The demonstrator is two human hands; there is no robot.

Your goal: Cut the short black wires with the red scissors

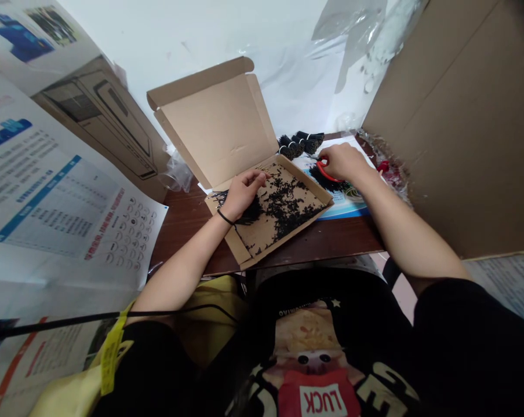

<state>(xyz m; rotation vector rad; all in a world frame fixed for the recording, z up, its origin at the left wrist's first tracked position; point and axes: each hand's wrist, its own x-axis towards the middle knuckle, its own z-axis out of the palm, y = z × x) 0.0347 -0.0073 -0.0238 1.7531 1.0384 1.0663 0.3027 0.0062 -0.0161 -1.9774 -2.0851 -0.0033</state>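
Note:
My left hand [243, 194] is over the left side of an open cardboard box [240, 255], with thumb and fingertips pinched together. What it pinches, if anything, is too small to make out. Under that hand lies a heap of thin black strips [250, 215]. Small black clippings [288, 202] are scattered across the box floor. To the right of the box, my right hand [342, 162] is closed around red-handled scissors [325, 172], their tips pointing left toward the box. Beneath them is a loose pile of black strips [327, 180].
Several tied black bundles [303, 143] lie behind the box, near the wall. The box lid [218, 127] stands raised. A roll of clear tape [354, 196] sits at the right on a printed sheet [346, 209]. Cardboard walls [457, 127] flank the dark wooden table [179, 231].

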